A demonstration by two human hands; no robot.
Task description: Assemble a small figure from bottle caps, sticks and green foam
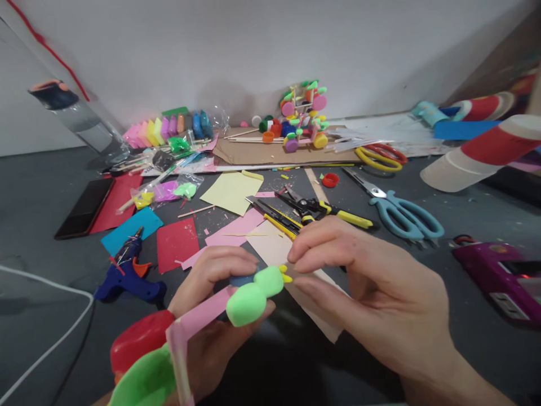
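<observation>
My left hand is closed around a craft model, its fingers behind a light green clay figure made of two rounded lumps. Two small yellow clay pieces stick out from its upper right end. A pink strip runs from the figure to a corner at lower left, beside a red rounded part and a green curved part. My right hand is pinched just right of the yellow pieces. Whether its fingertips touch them, or hold something tiny, I cannot make out.
A blue glue gun, coloured paper sheets, pliers, blue-handled scissors and a purple device surround my hands. Behind stand clay packets, a colourful stick model, a clear bottle and a paper cup.
</observation>
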